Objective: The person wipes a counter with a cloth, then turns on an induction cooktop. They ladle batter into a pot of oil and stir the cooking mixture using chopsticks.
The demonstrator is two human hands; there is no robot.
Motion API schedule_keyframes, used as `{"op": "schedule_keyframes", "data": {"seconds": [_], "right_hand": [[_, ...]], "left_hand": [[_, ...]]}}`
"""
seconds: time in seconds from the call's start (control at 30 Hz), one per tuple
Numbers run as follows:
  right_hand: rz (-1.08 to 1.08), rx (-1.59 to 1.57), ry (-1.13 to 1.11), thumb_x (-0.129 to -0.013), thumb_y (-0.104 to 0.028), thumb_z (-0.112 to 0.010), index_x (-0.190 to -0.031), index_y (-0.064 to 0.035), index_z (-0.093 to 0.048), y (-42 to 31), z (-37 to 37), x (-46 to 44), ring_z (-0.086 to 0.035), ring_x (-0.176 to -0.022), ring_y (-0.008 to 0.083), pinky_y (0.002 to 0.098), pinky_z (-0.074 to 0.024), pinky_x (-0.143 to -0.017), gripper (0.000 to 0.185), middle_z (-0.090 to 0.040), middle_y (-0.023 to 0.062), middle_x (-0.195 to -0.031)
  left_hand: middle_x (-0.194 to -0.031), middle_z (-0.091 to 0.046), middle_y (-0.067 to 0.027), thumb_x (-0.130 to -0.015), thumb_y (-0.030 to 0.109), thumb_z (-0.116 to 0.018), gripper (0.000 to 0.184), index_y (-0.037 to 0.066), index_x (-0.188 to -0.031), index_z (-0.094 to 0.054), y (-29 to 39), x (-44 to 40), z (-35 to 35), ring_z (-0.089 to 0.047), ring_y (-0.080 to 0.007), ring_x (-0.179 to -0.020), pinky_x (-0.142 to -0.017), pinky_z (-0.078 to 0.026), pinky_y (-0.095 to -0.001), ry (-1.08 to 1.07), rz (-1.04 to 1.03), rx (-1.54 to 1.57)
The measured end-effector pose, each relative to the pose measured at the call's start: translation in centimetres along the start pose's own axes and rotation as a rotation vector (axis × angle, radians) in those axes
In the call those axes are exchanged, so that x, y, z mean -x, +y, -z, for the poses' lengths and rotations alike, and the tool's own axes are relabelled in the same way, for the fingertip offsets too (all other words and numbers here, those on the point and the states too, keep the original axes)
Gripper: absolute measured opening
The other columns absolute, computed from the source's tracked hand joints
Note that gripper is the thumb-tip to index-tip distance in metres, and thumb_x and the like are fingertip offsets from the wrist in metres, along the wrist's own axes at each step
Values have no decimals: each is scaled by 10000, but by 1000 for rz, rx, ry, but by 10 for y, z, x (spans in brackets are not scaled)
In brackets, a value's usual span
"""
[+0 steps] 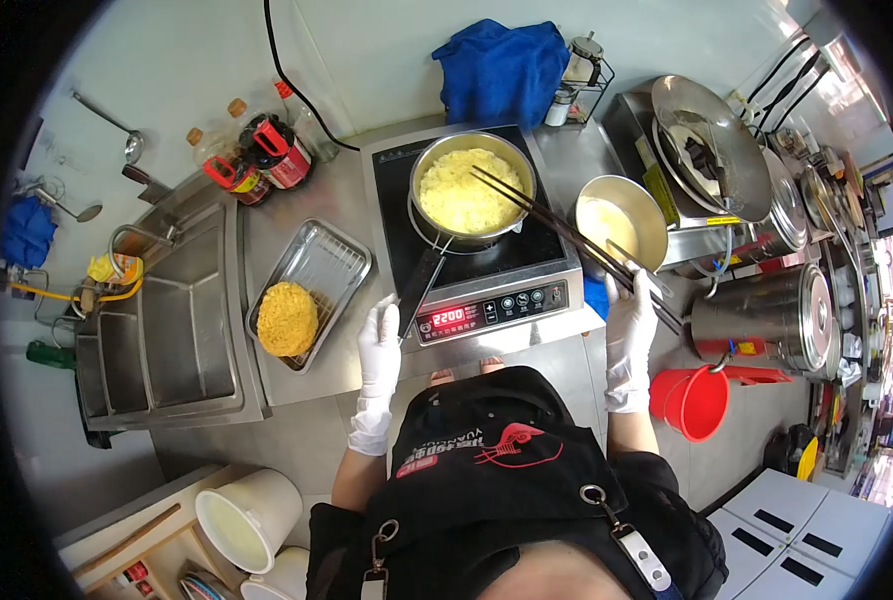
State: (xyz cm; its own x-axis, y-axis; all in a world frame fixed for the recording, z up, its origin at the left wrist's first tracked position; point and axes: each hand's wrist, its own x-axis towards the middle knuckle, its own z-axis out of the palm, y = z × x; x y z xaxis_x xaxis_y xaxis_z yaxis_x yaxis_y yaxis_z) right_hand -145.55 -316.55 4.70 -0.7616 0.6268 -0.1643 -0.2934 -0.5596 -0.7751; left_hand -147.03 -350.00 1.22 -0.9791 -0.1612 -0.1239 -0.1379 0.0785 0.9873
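My left hand (380, 352), in a white glove, is closed round the end of the black handle (423, 288) of a pot (526, 160). Yellow, frothy food (467, 190) fills the pot, which stands on an induction cooker (557, 278) with a red display. Gloved too, my right hand (631, 318) grips long dark chopsticks (557, 224), whose tips reach over the food. Beside the cooker, near my right hand, is a second pot (651, 218) with pale yellow liquid and a utensil in it.
A metal tray (339, 246) with a rack holds a round golden cake (287, 319). Left of it is a sink (192, 310). Bottles (285, 155) and a blue cloth (502, 72) are at the back. On the right are a wok (712, 150), a large steel pot (757, 318) and a red bucket (695, 403).
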Motion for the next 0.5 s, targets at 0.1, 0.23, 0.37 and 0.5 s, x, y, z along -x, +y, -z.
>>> {"op": "schedule_keyframes", "data": {"seconds": [0.1, 0.23, 0.37, 0.5], "right_hand": [[-21, 38, -82, -890, -172, -567, -1014, -16, -588, 0, -11, -3, -586, -982, 212, 398, -473, -897, 201, -614, 95, -1019], [-33, 12, -117, -871, -147, -603, -1045, -30, -562, 8, -25, -12, -612, -930, 213, 373, -532, -805, 213, -606, 86, -1011], [-33, 71, -195, -881, -223, -599, -1044, -48, -566, 19, -38, -19, -603, -931, 181, 338, -521, -818, 242, -602, 75, -989], [-7, 102, -185, -887, -271, -589, -1086, -46, -544, 28, -51, -20, -598, -938, 192, 335, -513, -831, 304, -588, 86, -1009]], "left_hand": [[-1025, -596, -50, -950, 247, -480, 318, 30, -1171, -552, 5, 2, 4, -543, -101, -915, -781, -438, -221, 59, 34, -1], [-1007, -609, -69, -961, 302, -445, 346, 59, -1188, -540, -1, 5, 15, -576, -134, -880, -752, -455, -243, 102, 99, 83], [-990, -611, -93, -956, 304, -456, 349, 54, -1188, -534, -6, 9, 25, -595, -139, -829, -743, -467, -258, 115, 92, 109], [-922, -626, -66, -946, 312, -476, 333, 54, -1115, -599, -4, 14, 25, -578, -104, -771, -712, -466, -240, 194, 106, 122]]}}
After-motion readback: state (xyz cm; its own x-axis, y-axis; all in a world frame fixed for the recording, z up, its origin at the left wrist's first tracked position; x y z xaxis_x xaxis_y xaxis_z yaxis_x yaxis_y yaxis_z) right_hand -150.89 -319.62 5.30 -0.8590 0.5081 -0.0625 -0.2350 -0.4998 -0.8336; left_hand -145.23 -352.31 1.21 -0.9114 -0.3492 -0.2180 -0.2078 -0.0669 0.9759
